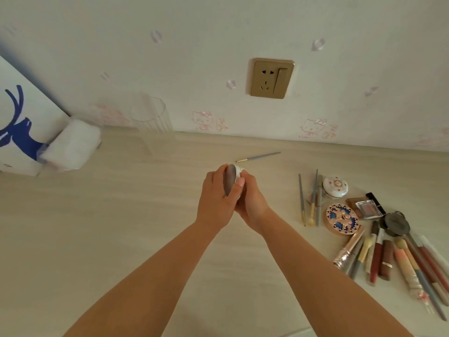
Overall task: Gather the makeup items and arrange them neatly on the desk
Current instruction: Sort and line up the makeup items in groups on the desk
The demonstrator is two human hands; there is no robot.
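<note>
Both my hands meet above the middle of the desk (pixel 121 239) around a round white compact (pixel 231 179) with a grey face, held on edge. My left hand (pixel 216 198) grips its left side and my right hand (pixel 252 200) curls round its right side. One thin grey brush (pixel 258 156) lies alone just beyond the hands. At the right lies a heap of makeup: thin brushes (pixel 312 198), a white floral jar (pixel 335 187), a blue patterned compact (pixel 342 218), an eyeshadow palette (pixel 368 207), lipsticks (pixel 386 259) and larger brushes (pixel 413 268).
A clear ribbed glass (pixel 150 117) stands at the wall behind the hands. A white box with a blue deer (pixel 17 127) and a wrapped tissue pack (pixel 73 145) sit at the far left. A gold wall socket (pixel 271 79) is above the desk.
</note>
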